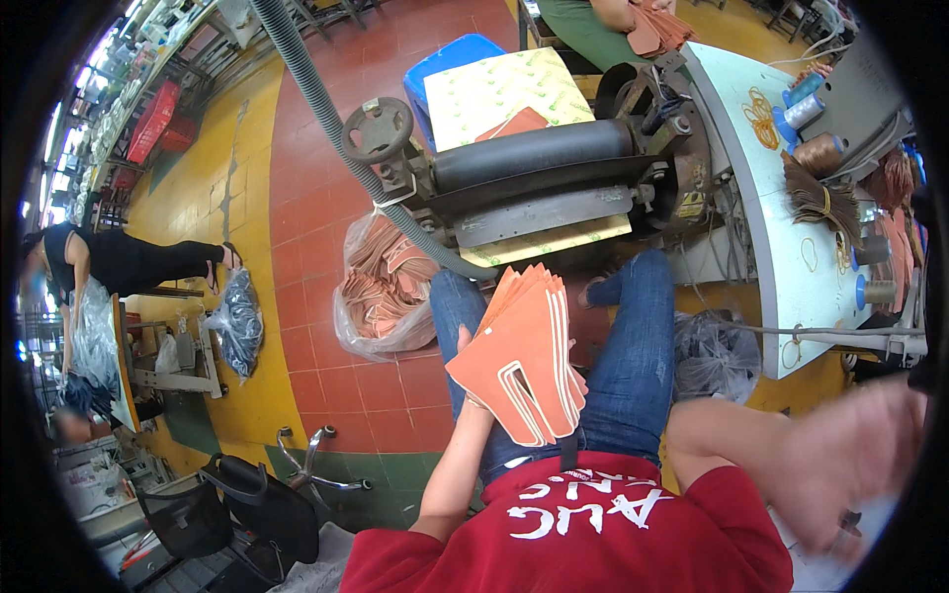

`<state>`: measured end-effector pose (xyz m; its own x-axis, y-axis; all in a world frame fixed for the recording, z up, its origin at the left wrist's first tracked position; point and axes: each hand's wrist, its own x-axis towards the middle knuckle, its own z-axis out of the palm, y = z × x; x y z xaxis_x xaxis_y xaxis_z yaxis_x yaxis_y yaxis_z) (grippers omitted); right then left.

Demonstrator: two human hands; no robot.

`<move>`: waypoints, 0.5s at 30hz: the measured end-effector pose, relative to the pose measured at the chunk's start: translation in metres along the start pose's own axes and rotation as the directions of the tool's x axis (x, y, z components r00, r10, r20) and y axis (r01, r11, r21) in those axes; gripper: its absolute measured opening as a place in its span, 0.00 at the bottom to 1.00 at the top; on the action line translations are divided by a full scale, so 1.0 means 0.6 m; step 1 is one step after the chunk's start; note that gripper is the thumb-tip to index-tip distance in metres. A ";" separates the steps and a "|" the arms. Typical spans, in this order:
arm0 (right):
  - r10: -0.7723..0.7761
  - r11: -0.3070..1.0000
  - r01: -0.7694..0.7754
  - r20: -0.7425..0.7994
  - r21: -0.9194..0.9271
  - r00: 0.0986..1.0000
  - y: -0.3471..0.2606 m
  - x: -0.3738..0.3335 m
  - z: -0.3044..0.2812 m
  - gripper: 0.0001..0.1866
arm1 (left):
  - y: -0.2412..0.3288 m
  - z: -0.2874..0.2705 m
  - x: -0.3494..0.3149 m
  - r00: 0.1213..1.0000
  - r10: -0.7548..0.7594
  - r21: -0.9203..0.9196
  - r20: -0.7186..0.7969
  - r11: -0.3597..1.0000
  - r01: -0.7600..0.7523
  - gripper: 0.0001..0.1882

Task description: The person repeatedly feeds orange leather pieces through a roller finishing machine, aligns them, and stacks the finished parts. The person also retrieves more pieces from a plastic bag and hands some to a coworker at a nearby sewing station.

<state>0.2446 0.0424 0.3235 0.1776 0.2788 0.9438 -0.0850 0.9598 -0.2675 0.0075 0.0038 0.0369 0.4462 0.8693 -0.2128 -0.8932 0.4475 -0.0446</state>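
My left hand [464, 340] is closed round a fanned stack of salmon-orange cut pieces [514, 361], held above my lap. They look like leather or a similar sheet material, with pale edges and a long slot cut near the lower end. The stack covers most of that hand's fingers. At the right edge, my right hand [875, 435] is smeared by motion, away from the stack, so its fingers cannot be made out. Directly ahead stands a roller machine [534, 158] with a dark roller. A patterned yellow board [544, 242] pokes out on its near side.
Beyond the roller, another orange piece [519, 123] lies on a yellow board [494, 84]. A clear bag of orange pieces [381, 296] sits on the floor left of my knee. Thread spools stand on the white table [766, 198] at right. A grey hose [311, 84] crosses the machine's left side.
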 end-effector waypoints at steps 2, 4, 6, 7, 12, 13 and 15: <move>0.283 0.921 -0.281 -0.031 -0.270 0.959 0.051 -0.057 -0.007 0.18 | 0.000 -0.003 0.004 1.000 0.001 -0.003 0.000 1.000 -0.001 0.45; 0.715 0.622 -0.519 0.155 -0.586 0.681 0.111 -0.144 0.004 0.21 | 0.003 -0.008 0.005 1.000 0.003 -0.002 -0.005 1.000 -0.003 0.45; 0.871 0.483 -0.511 0.326 -0.711 0.369 0.146 -0.232 0.016 0.27 | 0.005 -0.012 0.003 0.999 0.009 0.006 -0.041 1.000 -0.009 0.45; 0.927 0.375 -0.467 0.323 -0.801 0.190 0.150 -0.265 0.015 0.29 | 0.005 -0.014 0.002 0.999 -0.009 -0.023 -0.042 1.000 0.008 0.46; 0.892 0.452 -0.471 0.381 -0.757 0.243 0.134 -0.318 -0.009 0.24 | -0.008 -0.017 0.000 0.996 -0.033 -0.002 -0.082 0.999 0.033 0.46; 0.883 0.467 -0.469 0.372 -0.750 0.285 0.132 -0.317 -0.009 0.22 | -0.009 -0.018 0.004 0.998 -0.041 -0.016 -0.053 0.999 0.040 0.46; 0.816 0.551 -0.378 0.383 -0.744 0.433 0.130 -0.321 -0.008 0.17 | -0.015 -0.018 0.005 0.997 -0.041 -0.022 -0.060 0.999 0.040 0.45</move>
<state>0.2084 0.0635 0.1198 -0.3683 0.8912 0.2649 0.6158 0.4473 -0.6487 0.0161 0.0002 0.0263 0.4784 0.8358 -0.2694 -0.8756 0.4771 -0.0748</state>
